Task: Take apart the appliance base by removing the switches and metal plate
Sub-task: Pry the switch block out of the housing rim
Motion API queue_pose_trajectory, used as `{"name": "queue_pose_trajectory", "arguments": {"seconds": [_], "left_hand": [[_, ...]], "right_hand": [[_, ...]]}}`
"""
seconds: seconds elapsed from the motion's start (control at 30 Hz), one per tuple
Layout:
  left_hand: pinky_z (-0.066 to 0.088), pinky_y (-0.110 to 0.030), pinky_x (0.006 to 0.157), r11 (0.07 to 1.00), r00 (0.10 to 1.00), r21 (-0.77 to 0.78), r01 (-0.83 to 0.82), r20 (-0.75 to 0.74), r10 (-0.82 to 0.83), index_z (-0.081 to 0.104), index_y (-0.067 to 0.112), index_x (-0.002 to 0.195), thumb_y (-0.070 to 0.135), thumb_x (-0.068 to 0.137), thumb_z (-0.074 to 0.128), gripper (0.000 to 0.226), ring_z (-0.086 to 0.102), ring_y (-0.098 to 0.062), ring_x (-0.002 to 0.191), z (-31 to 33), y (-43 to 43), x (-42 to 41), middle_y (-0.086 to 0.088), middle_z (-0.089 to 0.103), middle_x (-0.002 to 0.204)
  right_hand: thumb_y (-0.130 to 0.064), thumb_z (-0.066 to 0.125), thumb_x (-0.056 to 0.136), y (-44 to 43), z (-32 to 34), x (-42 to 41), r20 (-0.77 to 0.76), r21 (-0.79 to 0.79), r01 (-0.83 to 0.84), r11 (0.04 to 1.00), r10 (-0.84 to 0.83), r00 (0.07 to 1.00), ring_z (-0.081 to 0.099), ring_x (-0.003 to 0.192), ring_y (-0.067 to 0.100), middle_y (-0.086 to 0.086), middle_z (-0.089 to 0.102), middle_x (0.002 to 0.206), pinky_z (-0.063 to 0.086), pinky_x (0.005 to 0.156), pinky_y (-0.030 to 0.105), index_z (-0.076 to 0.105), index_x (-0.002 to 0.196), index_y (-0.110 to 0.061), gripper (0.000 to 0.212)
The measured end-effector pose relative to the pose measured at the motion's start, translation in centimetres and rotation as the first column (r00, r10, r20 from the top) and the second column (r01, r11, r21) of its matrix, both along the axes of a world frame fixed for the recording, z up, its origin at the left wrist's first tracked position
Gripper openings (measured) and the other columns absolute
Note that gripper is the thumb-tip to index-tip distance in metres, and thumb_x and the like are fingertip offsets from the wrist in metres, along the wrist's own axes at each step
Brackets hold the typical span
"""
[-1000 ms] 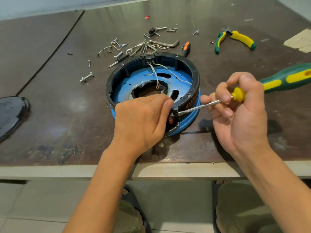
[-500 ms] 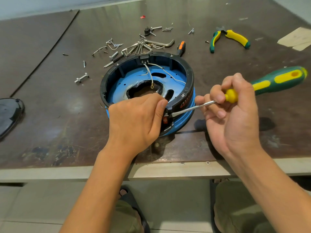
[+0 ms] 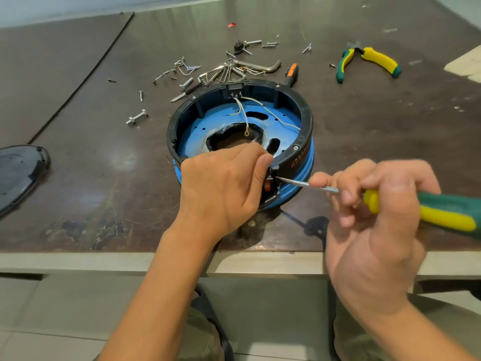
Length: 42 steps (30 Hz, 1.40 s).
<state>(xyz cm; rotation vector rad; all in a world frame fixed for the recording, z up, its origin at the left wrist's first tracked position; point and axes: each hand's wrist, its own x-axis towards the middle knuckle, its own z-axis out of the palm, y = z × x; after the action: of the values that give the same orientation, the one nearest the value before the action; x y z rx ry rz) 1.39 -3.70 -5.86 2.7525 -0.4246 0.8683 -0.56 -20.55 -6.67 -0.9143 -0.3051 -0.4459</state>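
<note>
The round appliance base (image 3: 303, 121), a black ring over a blue body, lies on the table near its front edge. A blue metal plate (image 3: 197, 131) with a ragged centre hole sits inside, with loose white wires (image 3: 243, 113) running from a black switch block (image 3: 235, 91) at the far rim. My left hand (image 3: 221, 188) grips the near rim, thumb beside a red switch (image 3: 268, 185). My right hand (image 3: 377, 220) holds a green and yellow screwdriver (image 3: 442, 209), whose tip is wedged at that switch.
Loose screws, bolts and metal clips (image 3: 221, 71) lie scattered behind the base. Green and yellow pliers (image 3: 369, 61) rest at the far right beside a small orange-handled tool (image 3: 291, 72). A black cover (image 3: 18, 173) lies at the left edge. The table edge (image 3: 104, 261) runs just below my hands.
My right hand has dropped lower and nearer, so the screwdriver handle now points down and right instead of up and right. The tip stays at the switch. My left hand keeps its grip.
</note>
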Motion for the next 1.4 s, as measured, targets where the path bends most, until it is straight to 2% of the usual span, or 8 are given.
{"name": "queue_pose_trajectory", "arguments": {"seconds": [0.1, 0.27, 0.43, 0.63, 0.87, 1.13, 1.27, 1.4], "left_hand": [[0.043, -0.042, 0.050, 1.000, 1.000, -0.002, -0.011, -0.006, 0.011, 0.067, 0.016, 0.088, 0.036, 0.107, 0.031, 0.045, 0.058, -0.017, 0.059, -0.1, -0.1, 0.0, 0.006, 0.061, 0.069], [0.043, -0.040, 0.052, 1.000, 1.000, -0.010, -0.014, 0.006, 0.014, 0.068, 0.017, 0.088, 0.037, 0.107, 0.030, 0.047, 0.058, -0.015, 0.060, 0.0, -0.1, -0.1, 0.006, 0.062, 0.070], [0.045, -0.043, 0.054, 0.999, 1.000, -0.043, 0.006, 0.007, -0.005, 0.069, 0.016, 0.087, 0.036, 0.107, 0.032, 0.047, 0.061, -0.017, 0.062, -0.1, 0.0, 0.1, 0.005, 0.064, 0.070], [0.046, -0.044, 0.052, 0.997, 1.000, -0.072, 0.017, 0.003, -0.017, 0.071, 0.015, 0.085, 0.034, 0.106, 0.035, 0.046, 0.061, -0.018, 0.060, -0.2, 0.1, 0.1, 0.005, 0.063, 0.067], [0.045, -0.045, 0.051, 0.996, 1.000, -0.089, 0.024, 0.014, -0.023, 0.071, 0.015, 0.083, 0.033, 0.106, 0.037, 0.045, 0.061, -0.018, 0.059, -0.1, 0.1, 0.1, 0.005, 0.063, 0.065], [0.045, -0.046, 0.050, 0.996, 0.999, -0.081, 0.037, 0.005, -0.036, 0.072, 0.015, 0.085, 0.033, 0.106, 0.037, 0.045, 0.062, -0.019, 0.060, 0.0, 0.0, 0.0, 0.005, 0.064, 0.066], [0.044, -0.045, 0.049, 0.998, 0.999, -0.059, 0.031, 0.008, -0.031, 0.071, 0.015, 0.084, 0.033, 0.107, 0.035, 0.046, 0.061, -0.018, 0.059, 0.1, 0.1, 0.0, 0.005, 0.063, 0.066], [0.045, -0.045, 0.049, 0.999, 1.000, -0.050, 0.021, -0.003, -0.022, 0.069, 0.015, 0.083, 0.035, 0.107, 0.033, 0.048, 0.060, -0.019, 0.058, 0.0, 0.1, 0.0, 0.004, 0.062, 0.066]], "right_hand": [[-0.021, 0.054, 0.100, 0.7, -0.7, -1.6, -0.036, 0.026, 0.022, 0.999, -0.021, 0.999, 0.039, 0.056, 0.019, 0.001, 0.049, 0.066, 0.055, 0.079, 0.042, 0.061, 0.077, -0.024, 0.024], [-0.039, 0.062, 0.100, 1.6, -1.5, -3.3, 0.002, -0.050, 0.067, 0.997, -0.067, 0.998, 0.045, 0.062, 0.025, -0.001, 0.052, 0.067, 0.053, 0.091, 0.050, 0.062, 0.079, -0.027, 0.024], [-0.039, 0.060, 0.100, 1.8, -1.2, -3.2, -0.021, -0.021, 0.076, 0.997, -0.077, 0.997, 0.049, 0.066, 0.019, -0.009, 0.056, 0.069, 0.052, 0.078, 0.033, 0.060, 0.078, -0.026, 0.026], [-0.025, 0.047, 0.098, 0.9, -0.6, -1.7, -0.176, 0.076, 0.015, 0.997, -0.001, 0.984, 0.039, 0.054, 0.017, -0.002, 0.049, 0.062, 0.050, 0.076, 0.039, 0.055, 0.067, -0.025, 0.032], [-0.018, 0.038, 0.104, -0.8, 0.6, 2.3, -0.411, 0.214, -0.092, 0.973, 0.175, 0.895, 0.022, 0.046, 0.014, -0.001, 0.039, 0.057, 0.054, 0.067, 0.031, 0.042, 0.064, -0.018, 0.040], [-0.020, 0.042, 0.104, -1.2, 0.7, 5.2, -0.470, 0.296, -0.196, 0.935, 0.322, 0.822, 0.020, 0.041, 0.010, -0.003, 0.037, 0.053, 0.054, 0.061, 0.027, 0.047, 0.064, -0.019, 0.040], [-0.016, 0.042, 0.102, -1.3, 0.6, 4.5, -0.398, 0.164, -0.161, 0.973, 0.215, 0.892, 0.026, 0.042, 0.012, 0.000, 0.039, 0.054, 0.055, 0.065, 0.034, 0.051, 0.063, -0.018, 0.040], [-0.015, 0.038, 0.103, -1.3, 0.2, 2.8, -0.212, -0.028, -0.106, 0.994, 0.098, 0.972, 0.051, 0.045, 0.007, 0.000, 0.043, 0.055, 0.048, 0.068, 0.044, 0.048, 0.072, -0.014, 0.032]]}}
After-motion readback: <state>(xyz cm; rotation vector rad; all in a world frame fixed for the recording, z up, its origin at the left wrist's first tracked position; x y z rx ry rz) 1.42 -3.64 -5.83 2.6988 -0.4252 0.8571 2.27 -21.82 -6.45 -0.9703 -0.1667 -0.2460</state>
